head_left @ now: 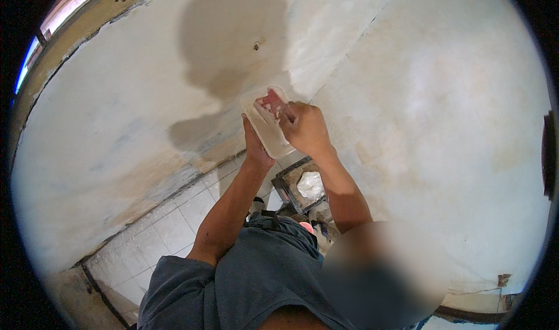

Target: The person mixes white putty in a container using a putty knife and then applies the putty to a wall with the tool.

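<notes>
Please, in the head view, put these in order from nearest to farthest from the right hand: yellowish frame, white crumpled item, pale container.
As seen in the picture, from the right hand:
1. Pale container: just left of it, fingers at its edge.
2. White crumpled item: lower down.
3. Yellowish frame: far upper left.

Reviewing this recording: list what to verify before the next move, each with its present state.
1. Translucent whitish rectangular plastic container held in the left-hand grip: ok.
2. Right-hand grip at the reddish, white-flecked piece at the container's far end: ok.
3. Hold on that piece secure: cannot tell, contact is hidden.
4. Container clear of the pale, mottled wall: cannot tell.
5. Crumpled white bundle apart from both grips: ok.
</notes>
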Action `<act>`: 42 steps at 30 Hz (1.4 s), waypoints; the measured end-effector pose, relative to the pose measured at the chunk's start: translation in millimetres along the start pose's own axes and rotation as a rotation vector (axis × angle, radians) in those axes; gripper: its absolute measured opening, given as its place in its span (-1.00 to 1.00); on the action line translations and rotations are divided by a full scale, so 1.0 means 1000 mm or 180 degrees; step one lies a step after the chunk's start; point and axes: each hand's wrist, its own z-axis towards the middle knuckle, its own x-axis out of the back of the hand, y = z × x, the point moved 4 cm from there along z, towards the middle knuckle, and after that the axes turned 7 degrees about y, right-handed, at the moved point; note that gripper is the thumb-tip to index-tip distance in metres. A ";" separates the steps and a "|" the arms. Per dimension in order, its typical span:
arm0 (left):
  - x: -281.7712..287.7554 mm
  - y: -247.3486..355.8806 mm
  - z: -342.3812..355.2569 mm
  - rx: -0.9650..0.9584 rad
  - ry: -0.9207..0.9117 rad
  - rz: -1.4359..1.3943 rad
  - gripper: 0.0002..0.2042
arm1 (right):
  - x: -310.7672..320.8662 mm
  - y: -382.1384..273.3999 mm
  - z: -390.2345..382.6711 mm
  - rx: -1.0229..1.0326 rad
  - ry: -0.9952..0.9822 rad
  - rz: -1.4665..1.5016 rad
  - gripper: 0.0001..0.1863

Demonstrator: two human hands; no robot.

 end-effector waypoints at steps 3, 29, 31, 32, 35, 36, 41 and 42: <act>0.012 -0.005 0.010 -0.0100 -0.0071 -0.0239 -0.49 | -0.011 0.010 -0.001 -0.0094 -0.0083 0.0044 -0.80; 0.021 0.049 -0.005 -0.1196 0.0654 0.0137 -0.44 | -0.071 0.021 0.044 0.0123 -0.0654 0.0516 -0.79; 0.027 0.052 -0.004 -0.1278 0.0452 0.0111 -0.43 | -0.078 0.010 0.039 0.0584 -0.0659 0.0681 -0.78; 0.029 0.053 -0.005 -0.1304 0.0468 0.0114 -0.43 | -0.083 0.004 0.036 0.0732 -0.0682 0.0679 -0.77; 0.027 0.054 -0.007 -0.1335 0.0269 0.0185 -0.44 | -0.081 0.001 0.044 0.0913 -0.0768 0.0772 -0.74; 0.023 0.055 -0.007 -0.1385 0.0252 0.0128 -0.45 | -0.080 0.006 0.050 0.0688 -0.0791 0.0690 -0.74; 0.027 0.050 -0.003 -0.1385 0.0167 0.0020 -0.49 | -0.092 0.018 0.042 0.0773 -0.0838 0.0724 -0.72; 0.025 0.049 -0.003 -0.1409 0.0113 0.0033 -0.50 | -0.092 0.018 0.042 0.0770 -0.0833 0.0726 -0.72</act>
